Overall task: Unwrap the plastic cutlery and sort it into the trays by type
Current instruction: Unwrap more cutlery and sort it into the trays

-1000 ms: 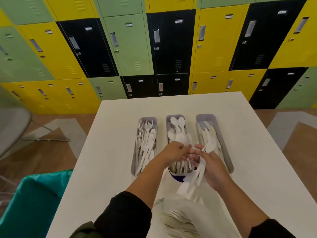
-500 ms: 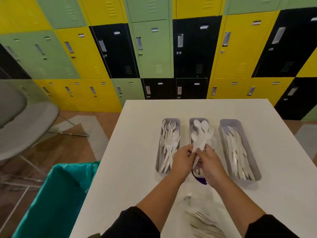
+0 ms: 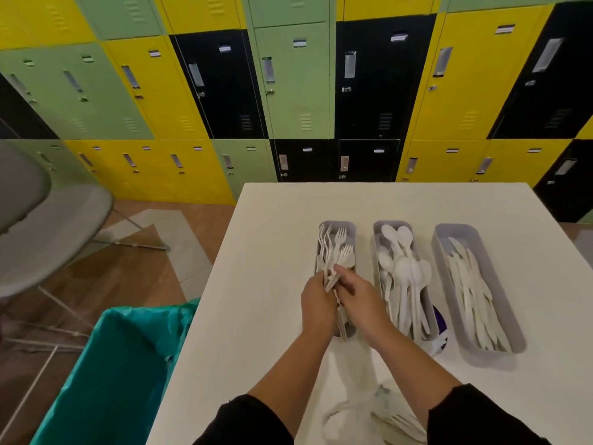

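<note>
Three grey trays stand side by side on the white table (image 3: 263,316): the left tray (image 3: 350,227) holds white forks (image 3: 340,244), the middle tray (image 3: 377,232) white spoons (image 3: 402,271), the right tray (image 3: 471,234) white knives (image 3: 471,293). My left hand (image 3: 316,303) and my right hand (image 3: 359,295) meet over the near half of the fork tray. Together they pinch a small bunch of white plastic cutlery (image 3: 330,279); its type is hard to tell.
A clear bag of wrapped cutlery (image 3: 385,415) lies at the table's near edge between my forearms. A bin lined with a teal bag (image 3: 109,374) stands left of the table. A grey chair (image 3: 41,226) is further left. Coloured lockers (image 3: 295,81) fill the background.
Both hands have shifted left, from over the spoon and knife trays to over the fork tray. The view has turned left, bringing more of the teal bin into sight.
</note>
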Demonstrator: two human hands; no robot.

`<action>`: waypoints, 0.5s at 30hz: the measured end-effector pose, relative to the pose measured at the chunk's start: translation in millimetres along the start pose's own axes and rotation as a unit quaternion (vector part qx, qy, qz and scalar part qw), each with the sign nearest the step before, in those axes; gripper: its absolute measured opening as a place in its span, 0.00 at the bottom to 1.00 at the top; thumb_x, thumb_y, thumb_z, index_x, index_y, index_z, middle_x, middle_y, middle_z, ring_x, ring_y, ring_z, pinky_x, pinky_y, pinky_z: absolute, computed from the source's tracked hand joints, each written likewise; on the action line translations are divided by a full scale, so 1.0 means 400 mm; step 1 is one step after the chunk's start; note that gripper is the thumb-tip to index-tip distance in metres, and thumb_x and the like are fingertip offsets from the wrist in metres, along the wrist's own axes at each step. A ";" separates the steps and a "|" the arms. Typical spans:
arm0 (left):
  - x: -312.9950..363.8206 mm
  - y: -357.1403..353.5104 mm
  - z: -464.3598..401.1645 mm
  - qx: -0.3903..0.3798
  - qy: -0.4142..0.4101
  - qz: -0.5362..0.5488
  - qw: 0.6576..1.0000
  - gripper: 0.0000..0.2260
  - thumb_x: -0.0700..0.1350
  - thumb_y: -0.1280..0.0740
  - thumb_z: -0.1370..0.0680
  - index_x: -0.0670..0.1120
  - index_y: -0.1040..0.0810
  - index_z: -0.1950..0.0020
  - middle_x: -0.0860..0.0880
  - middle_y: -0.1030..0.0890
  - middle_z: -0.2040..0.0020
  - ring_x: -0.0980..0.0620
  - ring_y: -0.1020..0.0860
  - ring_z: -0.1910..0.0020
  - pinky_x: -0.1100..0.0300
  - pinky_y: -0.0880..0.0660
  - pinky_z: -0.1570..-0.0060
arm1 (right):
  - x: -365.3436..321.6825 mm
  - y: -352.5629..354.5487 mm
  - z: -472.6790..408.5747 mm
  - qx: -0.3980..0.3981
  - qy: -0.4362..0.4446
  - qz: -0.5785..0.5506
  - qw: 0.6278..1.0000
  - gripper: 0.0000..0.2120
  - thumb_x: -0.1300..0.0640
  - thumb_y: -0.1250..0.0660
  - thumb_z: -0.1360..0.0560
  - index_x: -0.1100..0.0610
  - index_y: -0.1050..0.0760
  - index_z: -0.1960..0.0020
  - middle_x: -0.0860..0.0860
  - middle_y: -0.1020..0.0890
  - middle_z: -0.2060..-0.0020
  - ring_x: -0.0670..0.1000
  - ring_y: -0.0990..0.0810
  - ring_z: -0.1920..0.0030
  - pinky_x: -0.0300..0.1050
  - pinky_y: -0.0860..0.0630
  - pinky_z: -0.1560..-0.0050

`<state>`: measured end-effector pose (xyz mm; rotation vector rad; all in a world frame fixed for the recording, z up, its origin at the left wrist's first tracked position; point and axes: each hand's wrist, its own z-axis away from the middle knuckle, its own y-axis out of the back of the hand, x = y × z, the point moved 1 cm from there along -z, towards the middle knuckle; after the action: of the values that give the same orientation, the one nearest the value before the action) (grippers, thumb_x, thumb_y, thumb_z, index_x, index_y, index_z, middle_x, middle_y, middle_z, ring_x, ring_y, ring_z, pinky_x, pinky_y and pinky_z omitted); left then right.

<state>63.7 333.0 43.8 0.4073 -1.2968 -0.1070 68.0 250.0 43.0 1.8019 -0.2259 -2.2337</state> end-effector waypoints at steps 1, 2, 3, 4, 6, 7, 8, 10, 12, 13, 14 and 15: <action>-0.008 0.004 -0.004 0.009 -0.003 -0.003 1.000 0.11 0.40 0.43 0.24 0.50 0.23 0.56 0.47 0.19 0.58 0.48 0.20 0.56 0.49 0.20 0.53 | 0.002 -0.003 0.002 0.004 0.007 0.010 1.000 0.20 0.64 0.42 0.21 0.54 0.31 0.30 0.52 0.22 0.39 0.49 0.24 0.39 0.27 0.29 0.51; -0.015 0.007 -0.008 0.011 -0.006 -0.008 1.000 0.10 0.40 0.43 0.24 0.49 0.22 0.54 0.47 0.19 0.57 0.48 0.20 0.56 0.50 0.21 0.53 | 0.006 -0.005 0.003 0.007 0.015 0.022 1.000 0.21 0.64 0.42 0.21 0.53 0.32 0.30 0.52 0.22 0.39 0.48 0.24 0.39 0.29 0.30 0.47; -0.020 0.010 -0.013 0.009 -0.009 -0.015 1.000 0.10 0.40 0.42 0.25 0.49 0.22 0.53 0.47 0.19 0.56 0.49 0.20 0.56 0.52 0.21 0.53 | 0.012 -0.007 0.004 0.009 0.023 0.035 0.999 0.21 0.65 0.42 0.21 0.52 0.32 0.30 0.52 0.22 0.39 0.48 0.24 0.38 0.32 0.30 0.44; -0.021 0.014 -0.017 0.007 -0.014 -0.023 1.000 0.10 0.39 0.41 0.24 0.49 0.22 0.51 0.48 0.19 0.55 0.49 0.20 0.55 0.55 0.22 0.54 | 0.014 -0.008 0.007 0.009 0.032 0.049 0.998 0.21 0.65 0.42 0.22 0.52 0.32 0.30 0.52 0.22 0.39 0.48 0.24 0.39 0.34 0.31 0.42; -0.025 0.024 -0.021 0.009 -0.030 -0.039 0.999 0.10 0.39 0.42 0.22 0.47 0.22 0.47 0.50 0.19 0.51 0.51 0.22 0.56 0.59 0.26 0.55 | 0.019 -0.010 0.012 0.000 0.046 0.076 0.996 0.21 0.66 0.41 0.22 0.53 0.31 0.31 0.52 0.22 0.39 0.48 0.24 0.39 0.33 0.32 0.42; -0.026 0.028 -0.021 0.008 -0.033 -0.050 0.998 0.11 0.39 0.42 0.20 0.45 0.23 0.43 0.53 0.21 0.49 0.53 0.24 0.54 0.63 0.30 0.54 | 0.022 -0.010 0.012 -0.004 0.052 0.088 0.995 0.21 0.67 0.41 0.22 0.54 0.31 0.31 0.53 0.22 0.39 0.49 0.24 0.39 0.33 0.32 0.42; -0.024 0.031 -0.017 0.003 -0.028 -0.060 0.998 0.13 0.39 0.43 0.19 0.43 0.24 0.39 0.55 0.24 0.49 0.56 0.27 0.52 0.69 0.33 0.54 | 0.024 -0.009 0.011 -0.007 0.054 0.101 0.993 0.21 0.67 0.42 0.22 0.55 0.30 0.31 0.53 0.22 0.39 0.49 0.24 0.40 0.33 0.32 0.42; -0.029 0.033 -0.010 -0.001 -0.029 -0.071 0.997 0.14 0.39 0.45 0.18 0.41 0.25 0.36 0.55 0.26 0.48 0.58 0.27 0.49 0.78 0.35 0.60 | 0.027 -0.007 0.010 -0.010 0.055 0.124 0.991 0.20 0.67 0.42 0.22 0.56 0.30 0.32 0.55 0.23 0.37 0.50 0.25 0.38 0.33 0.33 0.41; -0.031 0.031 -0.005 -0.002 -0.034 -0.080 0.996 0.14 0.41 0.45 0.18 0.41 0.26 0.36 0.51 0.22 0.43 0.52 0.23 0.43 0.80 0.34 0.53 | 0.025 -0.003 0.010 -0.025 0.057 0.134 0.989 0.20 0.67 0.44 0.21 0.57 0.31 0.31 0.55 0.27 0.33 0.50 0.29 0.33 0.34 0.36 0.36; -0.028 0.031 -0.003 -0.003 -0.034 -0.082 0.996 0.15 0.42 0.45 0.18 0.41 0.27 0.34 0.48 0.22 0.38 0.50 0.25 0.38 0.76 0.34 0.46 | 0.023 -0.002 0.013 -0.039 0.060 0.139 0.988 0.21 0.67 0.44 0.21 0.57 0.32 0.30 0.53 0.31 0.30 0.49 0.33 0.30 0.33 0.39 0.35; -0.023 0.033 -0.002 -0.003 -0.034 -0.084 0.996 0.16 0.43 0.45 0.18 0.42 0.29 0.32 0.46 0.24 0.35 0.49 0.26 0.35 0.70 0.35 0.41 | 0.020 0.000 0.019 -0.057 0.059 0.145 0.986 0.21 0.67 0.45 0.21 0.56 0.34 0.29 0.51 0.35 0.29 0.47 0.36 0.29 0.31 0.42 0.36; -0.018 0.037 0.003 -0.001 -0.041 -0.082 0.996 0.16 0.43 0.45 0.18 0.42 0.29 0.31 0.46 0.24 0.34 0.50 0.27 0.34 0.69 0.35 0.41 | 0.016 0.004 0.027 -0.072 0.057 0.148 0.985 0.22 0.67 0.45 0.21 0.55 0.35 0.28 0.50 0.37 0.28 0.46 0.39 0.28 0.30 0.44 0.36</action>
<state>58.5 348.5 42.7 0.5123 -1.3420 -0.2660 56.3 246.2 39.7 1.6897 -0.2831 -1.8873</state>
